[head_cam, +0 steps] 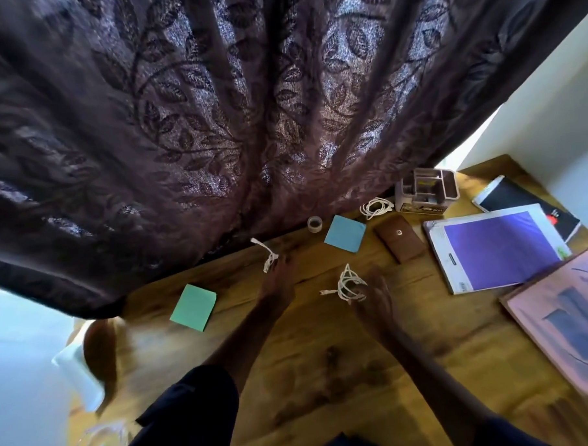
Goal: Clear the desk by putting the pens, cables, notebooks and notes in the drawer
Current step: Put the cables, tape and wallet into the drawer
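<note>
My left hand (277, 280) reaches across the wooden desk (326, 373) and its fingertips pinch a small white cable (266, 253) near the curtain. My right hand (373, 298) holds a coiled white cable (348, 285) just above the desk. A third white cable (376, 207) lies coiled at the back. A green note pad (193, 307) lies to the left and a blue note pad (345, 233) at the back centre. At the right lie a purple notebook (496, 247), a pink notebook (566, 318) and a black notebook (527, 200).
A dark leaf-patterned curtain (214, 125) hangs over the desk's far edge. A roll of clear tape (315, 224), a brown leather pouch (399, 238) and an empty desk organiser (427, 189) stand at the back. A white wall (567, 109) bounds the right side.
</note>
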A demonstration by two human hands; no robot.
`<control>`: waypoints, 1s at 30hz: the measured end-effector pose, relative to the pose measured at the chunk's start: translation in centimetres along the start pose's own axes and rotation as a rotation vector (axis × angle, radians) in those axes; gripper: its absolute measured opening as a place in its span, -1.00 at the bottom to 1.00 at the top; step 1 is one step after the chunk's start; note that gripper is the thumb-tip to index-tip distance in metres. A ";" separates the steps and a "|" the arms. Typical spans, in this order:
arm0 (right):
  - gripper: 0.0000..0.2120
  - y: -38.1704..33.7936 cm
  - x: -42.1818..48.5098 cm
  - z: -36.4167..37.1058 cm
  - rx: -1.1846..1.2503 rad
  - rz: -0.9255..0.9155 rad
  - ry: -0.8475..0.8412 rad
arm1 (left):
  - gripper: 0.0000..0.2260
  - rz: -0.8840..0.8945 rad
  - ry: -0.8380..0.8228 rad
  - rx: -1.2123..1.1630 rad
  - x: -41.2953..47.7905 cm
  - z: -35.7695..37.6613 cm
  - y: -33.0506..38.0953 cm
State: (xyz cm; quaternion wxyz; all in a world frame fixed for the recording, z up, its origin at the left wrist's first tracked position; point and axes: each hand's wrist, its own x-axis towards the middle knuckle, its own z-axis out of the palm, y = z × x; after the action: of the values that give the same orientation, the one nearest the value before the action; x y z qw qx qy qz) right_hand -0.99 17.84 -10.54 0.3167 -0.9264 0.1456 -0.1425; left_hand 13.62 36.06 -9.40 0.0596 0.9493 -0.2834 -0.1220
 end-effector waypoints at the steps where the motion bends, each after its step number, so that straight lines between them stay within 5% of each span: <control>1: -0.63 -0.3 -0.2 -0.1 0.004 0.002 0.001 | -0.54 0.010 -0.022 -0.049 -0.6 0.3 0.5; 8: -0.74 -0.4 -1.3 -0.7 0.096 0.167 -0.126 | -0.64 0.004 -0.010 -0.224 -4.6 1.2 1.8; 12: -0.80 0.3 -0.1 -1.2 0.081 0.374 -0.155 | -0.63 -0.252 0.128 -0.346 -5.6 0.7 1.1; 15: -0.76 0.4 1.3 -1.1 0.039 0.462 -0.207 | -0.58 -0.450 0.050 -0.424 -5.1 0.4 0.7; 20: -0.61 -0.2 2.4 -1.5 -0.079 0.481 -0.364 | -0.56 -0.551 -0.096 -0.436 -4.4 0.1 0.6; 24: -0.90 -0.6 1.8 -2.1 -0.069 0.432 -0.363 | -0.63 -0.581 -0.100 -0.493 -4.7 0.0 1.0; 28: -0.62 -0.4 0.0 -2.5 -0.025 0.410 -0.343 | -0.74 -0.593 -0.088 -0.594 -5.8 -0.2 2.2; 30: -0.71 -0.5 -1.1 -3.2 -0.013 0.453 -0.335 | -0.75 -0.636 -0.066 -0.680 -6.8 -0.1 3.0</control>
State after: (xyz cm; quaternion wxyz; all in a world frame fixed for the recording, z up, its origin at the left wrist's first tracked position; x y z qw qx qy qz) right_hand -3.09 16.87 -7.99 0.3541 -0.8829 0.2956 0.0879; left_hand 6.59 37.29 -7.46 0.3178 0.9114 0.0761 -0.2501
